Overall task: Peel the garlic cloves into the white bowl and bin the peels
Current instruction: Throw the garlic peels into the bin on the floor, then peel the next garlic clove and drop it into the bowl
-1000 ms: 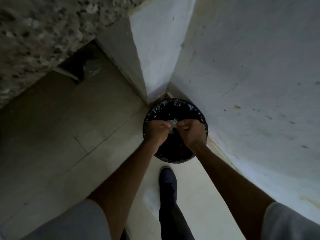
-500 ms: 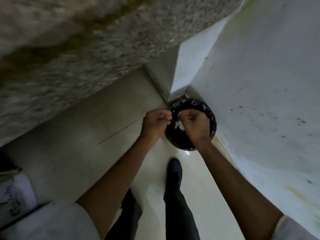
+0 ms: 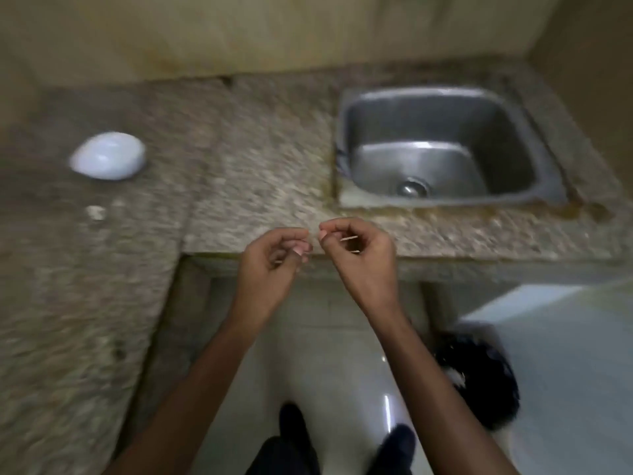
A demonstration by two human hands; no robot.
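Observation:
My left hand (image 3: 277,258) and my right hand (image 3: 356,252) are raised side by side in front of the counter edge, fingers curled, fingertips nearly touching. A thin pale sliver of garlic peel (image 3: 349,238) lies in the curled fingers of my right hand. Nothing shows in my left hand. The white bowl (image 3: 108,161) stands far left on the granite counter (image 3: 260,166); its inside is blurred. A small pale garlic piece (image 3: 96,212) lies just in front of it. The bin with a black liner (image 3: 479,382) sits on the floor at lower right.
A steel sink (image 3: 438,149) is set into the counter to the right. The counter wraps round on the left side. A white wall block (image 3: 565,337) stands beside the bin. My dark shoes (image 3: 291,423) are on the glossy floor tiles.
My view has swung up from the bin to the counter. Both hands have lifted away from above the bin and are now at counter-edge height, slightly apart.

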